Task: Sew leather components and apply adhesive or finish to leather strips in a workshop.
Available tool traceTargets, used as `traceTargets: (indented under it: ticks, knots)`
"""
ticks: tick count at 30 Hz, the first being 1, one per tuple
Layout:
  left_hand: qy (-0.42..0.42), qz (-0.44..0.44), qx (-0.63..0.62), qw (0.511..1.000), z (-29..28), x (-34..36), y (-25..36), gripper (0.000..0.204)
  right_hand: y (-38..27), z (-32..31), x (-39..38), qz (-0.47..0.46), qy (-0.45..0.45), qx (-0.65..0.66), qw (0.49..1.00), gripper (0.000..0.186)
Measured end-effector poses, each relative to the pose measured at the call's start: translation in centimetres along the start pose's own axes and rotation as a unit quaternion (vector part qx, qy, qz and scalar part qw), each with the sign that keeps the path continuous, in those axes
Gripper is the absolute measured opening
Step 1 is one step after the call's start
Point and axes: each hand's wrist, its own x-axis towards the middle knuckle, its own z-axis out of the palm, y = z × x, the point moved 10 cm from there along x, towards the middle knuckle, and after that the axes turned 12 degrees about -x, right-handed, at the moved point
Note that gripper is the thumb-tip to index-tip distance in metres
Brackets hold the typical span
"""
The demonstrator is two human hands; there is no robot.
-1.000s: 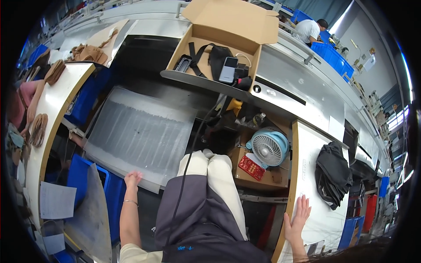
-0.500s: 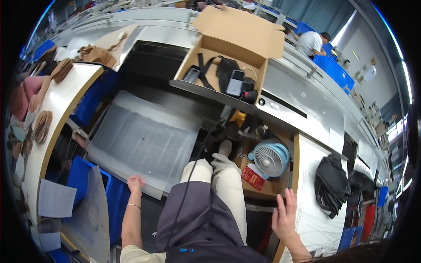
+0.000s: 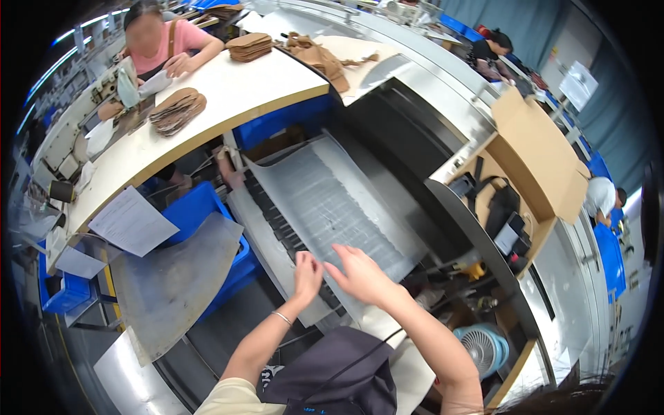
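Observation:
A translucent plastic sheet (image 3: 332, 200) lies over a pale board (image 3: 259, 232) in front of me. Its left edge is drawn aside, showing a row of dark strips (image 3: 280, 218) on the board. My left hand (image 3: 308, 277) is closed at that edge, fingers pinched together on the sheet. Just to its right, my right hand (image 3: 363, 277) is open, fingers stretched over the sheet's near part. Whether its fingertips touch the sheet I cannot tell.
A white table (image 3: 263, 79) with stacked brown pieces (image 3: 178, 112) stands far left, a person beyond it. Blue bins (image 3: 200, 214) and a stiff sheet (image 3: 176, 283) are at left. An open cardboard box (image 3: 536, 173) stands right, above a blue fan (image 3: 482, 348).
My view has turned left. Both hands have come together over the plastic sheet. The sheet's left edge has been drawn aside, and dark strips now show beneath.

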Motion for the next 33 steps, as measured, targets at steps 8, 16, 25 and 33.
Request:
traceTargets:
  ticks: [8, 16, 25, 33]
  knots:
    - [-0.104, -0.043, 0.011, 0.994, 5.3, -1.0, 1.5, 0.03, 11.2, 16.9, 12.1, 0.192, -0.109, 0.007, 0.975, 0.04]
    - [0.074, 0.038, -0.047, 0.995, -1.0, 10.8, -1.6, 0.034, 16.6, 16.1, 11.9, 0.119, -0.096, 0.194, 0.969, 0.026]
    - [0.085, -0.036, 0.293, 0.952, -5.5, 31.3, -10.8, 0.061, 13.2, 13.9, 10.4, 0.079, -0.044, 0.117, 0.989, 0.027]
    - [0.023, -0.143, 0.15, 0.978, -3.7, 33.0, -16.1, 0.033, 15.5, 13.2, 7.7, 0.135, 0.011, 0.185, 0.973, 0.024]
